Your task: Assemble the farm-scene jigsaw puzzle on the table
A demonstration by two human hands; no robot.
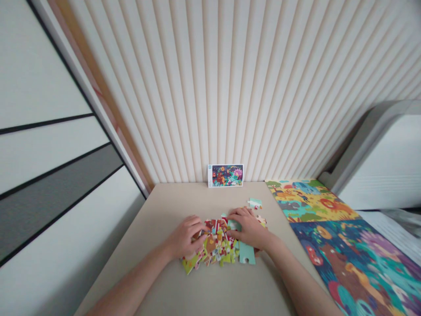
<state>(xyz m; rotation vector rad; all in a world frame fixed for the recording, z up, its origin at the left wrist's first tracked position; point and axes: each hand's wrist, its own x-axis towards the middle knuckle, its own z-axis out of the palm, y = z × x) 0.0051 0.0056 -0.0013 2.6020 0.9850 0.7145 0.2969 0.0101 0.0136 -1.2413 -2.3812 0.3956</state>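
A loose heap of jigsaw puzzle pieces (215, 245) in green, red, brown and white lies on the table in front of me. My left hand (188, 237) rests on the heap's left side, thumb and fingers apart, touching the pieces. On the right side, my right hand (248, 228) lies over the pieces with its fingers spread. A larger pale teal piece (247, 253) sticks out below that hand. Beyond it, another light teal piece (255, 202) lies a little apart from the heap. Some pieces are hidden under both hands.
A small picture card (226, 176) leans upright against the ribbed panel (217, 87) at the back of the beige table (154, 281). Along the right lie an animal picture sheet (311, 199) and a dark blue one (358, 267). A white cabinet (42, 175) stands left.
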